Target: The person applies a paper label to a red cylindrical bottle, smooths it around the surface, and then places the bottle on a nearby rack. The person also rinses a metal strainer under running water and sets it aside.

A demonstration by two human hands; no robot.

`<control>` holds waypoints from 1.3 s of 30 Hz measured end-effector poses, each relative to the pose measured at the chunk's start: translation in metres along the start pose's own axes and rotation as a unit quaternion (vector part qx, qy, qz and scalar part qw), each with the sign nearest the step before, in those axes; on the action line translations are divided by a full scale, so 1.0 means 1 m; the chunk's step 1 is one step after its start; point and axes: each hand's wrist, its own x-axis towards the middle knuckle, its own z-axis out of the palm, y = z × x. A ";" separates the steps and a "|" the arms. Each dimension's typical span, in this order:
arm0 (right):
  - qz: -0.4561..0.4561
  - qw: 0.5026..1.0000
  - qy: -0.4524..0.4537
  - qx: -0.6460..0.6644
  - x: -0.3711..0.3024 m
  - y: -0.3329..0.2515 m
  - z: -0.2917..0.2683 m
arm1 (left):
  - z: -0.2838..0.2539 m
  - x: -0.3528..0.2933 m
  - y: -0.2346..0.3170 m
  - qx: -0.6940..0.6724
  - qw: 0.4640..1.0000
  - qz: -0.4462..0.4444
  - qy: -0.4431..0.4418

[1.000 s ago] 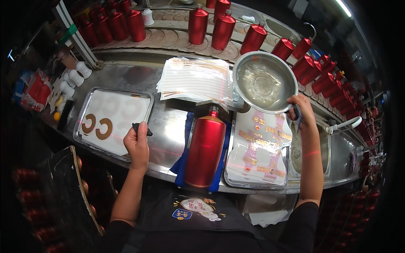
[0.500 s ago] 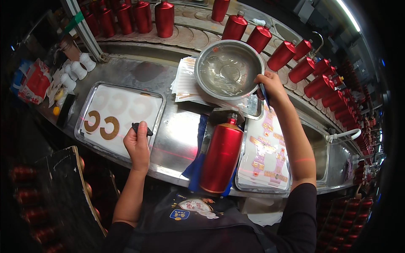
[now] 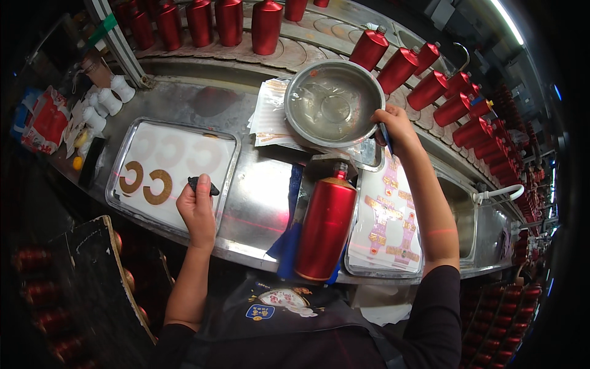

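Observation:
My left hand (image 3: 197, 209) is closed around a small black pad (image 3: 203, 185), thumb on top, beside the right edge of a metal tray (image 3: 236, 146). Two gold C-shaped labels (image 3: 157, 186) show on the white sheets in that tray. At the right rim of a steel bowl (image 3: 294, 121) holding clear liquid is my right hand (image 3: 395, 126). Its fingers are closed on a slim dark-blue pointed tool (image 3: 386, 136), probably tweezers; whether they also grip the rim is hard to see. A red bottle (image 3: 324, 227) leans in a stand on blue cloth (image 3: 289, 249) before me.
Right of the bottle, a second tray (image 3: 384, 275) carries sheets of pink and gold labels (image 3: 380, 224). Red bottles (image 3: 267, 27) line the conveyor (image 3: 295, 58) behind the bench. A sink (image 3: 458, 212) with a white tap lies at right; white caps (image 3: 110, 100) stand at left.
Bottles on the conveyor have shifted to the right. Both my hands, the bowl and the bottle before me stay nearly where they were.

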 end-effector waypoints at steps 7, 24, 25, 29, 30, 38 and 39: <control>-0.014 0.999 0.037 -0.008 -0.002 0.003 -0.026 | 0.004 0.000 -0.001 0.004 1.000 0.004 -0.003; -0.055 0.995 0.067 0.041 0.060 0.004 0.018 | 0.008 -0.002 0.007 0.010 0.999 0.016 0.038; -0.057 0.995 0.078 0.022 0.062 0.003 0.020 | 0.007 -0.002 0.008 0.002 1.000 0.011 0.024; -0.060 0.995 0.068 0.039 0.065 0.001 0.024 | 0.011 -0.004 0.010 0.001 1.000 0.004 0.023; -0.062 0.994 0.085 0.024 0.064 0.001 0.023 | 0.011 -0.004 0.010 -0.002 1.000 0.006 0.029; -0.068 0.992 0.107 0.026 0.049 0.019 -0.017 | 0.012 -0.006 0.009 0.002 1.000 0.003 0.014; -0.072 0.990 0.119 -0.003 0.046 0.022 -0.027 | 0.013 -0.007 0.008 0.001 1.000 0.006 0.010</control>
